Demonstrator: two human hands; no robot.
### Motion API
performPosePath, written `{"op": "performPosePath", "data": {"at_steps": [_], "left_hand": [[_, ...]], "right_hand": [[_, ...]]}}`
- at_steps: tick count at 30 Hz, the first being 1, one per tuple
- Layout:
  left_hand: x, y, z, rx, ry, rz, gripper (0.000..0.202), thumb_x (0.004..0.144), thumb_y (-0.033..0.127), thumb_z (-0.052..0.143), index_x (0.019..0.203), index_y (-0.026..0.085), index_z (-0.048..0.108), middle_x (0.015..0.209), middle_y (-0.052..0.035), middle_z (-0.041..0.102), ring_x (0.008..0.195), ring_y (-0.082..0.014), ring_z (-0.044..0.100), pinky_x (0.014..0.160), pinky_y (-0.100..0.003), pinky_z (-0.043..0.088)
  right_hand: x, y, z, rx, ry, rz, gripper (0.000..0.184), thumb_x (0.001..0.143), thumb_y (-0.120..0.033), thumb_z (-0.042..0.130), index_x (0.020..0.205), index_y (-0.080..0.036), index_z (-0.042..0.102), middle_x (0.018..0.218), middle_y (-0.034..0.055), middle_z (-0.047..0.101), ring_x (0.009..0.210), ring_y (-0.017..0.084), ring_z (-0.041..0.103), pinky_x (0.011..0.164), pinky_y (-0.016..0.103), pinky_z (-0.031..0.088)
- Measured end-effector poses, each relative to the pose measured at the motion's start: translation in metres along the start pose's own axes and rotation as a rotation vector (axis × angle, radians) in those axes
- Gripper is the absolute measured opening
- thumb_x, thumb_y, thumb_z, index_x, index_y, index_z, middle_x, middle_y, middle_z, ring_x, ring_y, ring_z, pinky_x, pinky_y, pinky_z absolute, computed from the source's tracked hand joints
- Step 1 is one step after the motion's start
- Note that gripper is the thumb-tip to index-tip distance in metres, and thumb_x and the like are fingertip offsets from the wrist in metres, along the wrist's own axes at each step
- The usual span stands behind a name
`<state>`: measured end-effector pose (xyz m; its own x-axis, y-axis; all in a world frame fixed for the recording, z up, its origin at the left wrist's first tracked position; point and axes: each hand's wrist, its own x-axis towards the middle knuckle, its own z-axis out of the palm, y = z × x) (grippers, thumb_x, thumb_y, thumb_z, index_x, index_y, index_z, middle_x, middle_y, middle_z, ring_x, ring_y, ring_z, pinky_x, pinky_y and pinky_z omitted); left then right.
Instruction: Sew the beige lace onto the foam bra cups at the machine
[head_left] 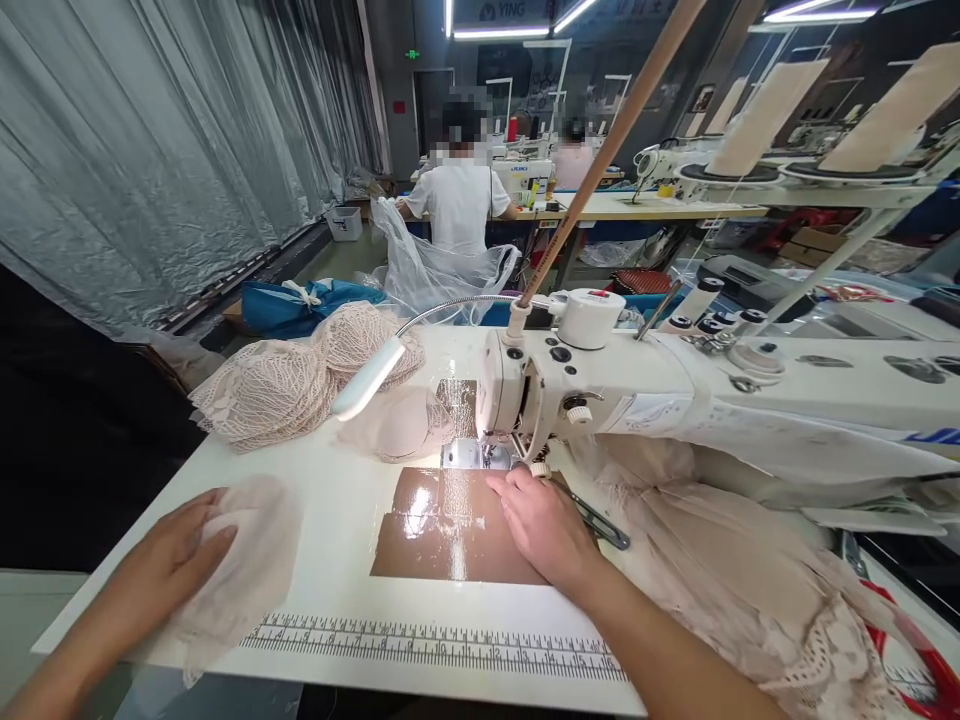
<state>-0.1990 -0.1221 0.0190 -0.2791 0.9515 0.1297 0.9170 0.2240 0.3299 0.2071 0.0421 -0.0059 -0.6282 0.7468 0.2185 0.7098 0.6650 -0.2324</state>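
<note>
At the left edge of the sewing table, my left hand [176, 565] grips a sheer beige fabric cup [259, 550], its thumb on top. Some of the cloth hangs past the table's front edge. My right hand [544, 525] rests just in front of the presser foot [491, 455] of a white sewing machine [600, 370]. Its fingers are drawn together over a shiny brown taped patch [450, 525]; whatever they pinch is too small to see. A single beige cup [397, 422] lies left of the needle area. Thread snips [600, 520] lie beside my right hand.
Stacks of lace cups [262, 390] stand at the back left, near a bent lamp [371, 375]. Beige lace fabric [720, 540] is heaped on the right, with red-handled scissors [922, 650] beyond. A printed ruler [442, 645] runs along the front. A co-worker [457, 200] sits ahead.
</note>
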Motion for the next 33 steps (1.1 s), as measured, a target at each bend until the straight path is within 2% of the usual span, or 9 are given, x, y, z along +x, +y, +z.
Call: {"op": "performPosePath", "data": {"at_steps": [2, 4, 9, 12, 15, 19, 23, 28, 33], "left_hand": [[-0.014, 0.035, 0.008, -0.423, -0.161, -0.195, 0.037, 0.086, 0.056, 0.048, 0.096, 0.022, 0.056, 0.079, -0.0038, 0.065, 0.074, -0.0245, 0.063, 0.061, -0.032, 0.053], [-0.015, 0.08, 0.012, -0.733, -0.397, -0.224, 0.036, 0.085, 0.057, 0.048, 0.085, 0.021, 0.054, 0.071, -0.0004, 0.059, 0.065, -0.0192, 0.059, 0.057, -0.026, 0.05], [0.025, 0.169, 0.033, -0.835, -0.718, 0.127, 0.035, 0.085, 0.037, 0.057, 0.115, 0.023, 0.05, 0.106, -0.0051, 0.063, 0.097, -0.0233, 0.059, 0.079, -0.029, 0.049], [0.054, 0.197, 0.059, -0.644, -0.632, 0.261, 0.027, 0.083, 0.027, 0.054, 0.11, 0.022, 0.054, 0.11, -0.0059, 0.063, 0.103, -0.024, 0.058, 0.086, -0.031, 0.046], [0.075, 0.208, 0.079, -0.458, -0.551, 0.347, 0.016, 0.084, 0.028, 0.05, 0.095, 0.02, 0.059, 0.094, -0.004, 0.066, 0.088, -0.0216, 0.062, 0.075, -0.029, 0.048], [0.091, 0.206, 0.08, -0.23, -0.37, 0.336, 0.022, 0.089, 0.033, 0.041, 0.088, 0.019, 0.059, 0.081, -0.0039, 0.064, 0.072, -0.0213, 0.06, 0.063, -0.029, 0.046], [0.082, 0.206, 0.069, -0.148, -0.191, 0.461, 0.027, 0.093, 0.031, 0.036, 0.097, 0.017, 0.059, 0.085, -0.0066, 0.063, 0.075, -0.0218, 0.06, 0.062, -0.031, 0.047], [0.063, 0.215, 0.085, 0.021, -0.145, 0.869, 0.033, 0.094, 0.021, 0.038, 0.108, 0.011, 0.066, 0.111, -0.0156, 0.068, 0.097, -0.027, 0.064, 0.081, -0.04, 0.055], [0.069, 0.221, 0.099, 0.082, -0.144, 0.967, 0.034, 0.092, 0.017, 0.042, 0.117, 0.01, 0.064, 0.123, -0.0146, 0.065, 0.109, -0.0297, 0.061, 0.085, -0.043, 0.056]], "right_hand": [[0.0, 0.0, -0.001, 0.033, -0.003, 0.019, 0.037, 0.087, -0.006, 0.044, 0.114, -0.018, 0.067, 0.085, 0.0058, 0.064, 0.071, 0.019, 0.056, 0.064, 0.029, 0.043], [0.0, 0.001, -0.002, 0.103, 0.017, 0.032, 0.036, 0.087, -0.008, 0.044, 0.113, -0.018, 0.066, 0.085, 0.006, 0.065, 0.074, 0.019, 0.058, 0.066, 0.029, 0.044], [-0.006, 0.005, -0.006, 0.391, 0.176, 0.045, 0.025, 0.093, -0.021, 0.042, 0.096, -0.019, 0.067, 0.072, 0.0024, 0.063, 0.069, 0.016, 0.057, 0.066, 0.027, 0.043], [-0.009, 0.004, -0.009, 0.478, 0.168, -0.054, 0.028, 0.092, -0.023, 0.044, 0.074, -0.019, 0.064, 0.065, 0.0004, 0.06, 0.062, 0.014, 0.053, 0.062, 0.025, 0.04], [-0.01, 0.003, -0.007, 0.392, 0.064, -0.196, 0.019, 0.089, -0.026, 0.053, 0.076, -0.019, 0.065, 0.068, 0.0003, 0.061, 0.066, 0.014, 0.054, 0.064, 0.025, 0.039], [-0.008, 0.001, -0.002, 0.192, 0.0, -0.217, 0.016, 0.087, -0.025, 0.057, 0.075, -0.019, 0.065, 0.07, 0.0003, 0.061, 0.068, 0.015, 0.053, 0.068, 0.026, 0.038], [-0.008, 0.001, 0.0, 0.16, -0.01, -0.201, 0.015, 0.088, -0.025, 0.056, 0.076, -0.02, 0.063, 0.073, -0.0002, 0.061, 0.069, 0.015, 0.052, 0.067, 0.027, 0.037], [-0.009, 0.0, 0.0, 0.141, -0.013, -0.117, 0.013, 0.086, -0.029, 0.06, 0.079, -0.019, 0.062, 0.079, 0.0013, 0.062, 0.074, 0.017, 0.052, 0.068, 0.029, 0.037], [-0.006, -0.003, -0.006, 0.093, -0.085, 0.051, 0.026, 0.088, -0.036, 0.058, 0.109, -0.021, 0.062, 0.097, 0.0065, 0.061, 0.089, 0.022, 0.053, 0.074, 0.032, 0.04]]}}
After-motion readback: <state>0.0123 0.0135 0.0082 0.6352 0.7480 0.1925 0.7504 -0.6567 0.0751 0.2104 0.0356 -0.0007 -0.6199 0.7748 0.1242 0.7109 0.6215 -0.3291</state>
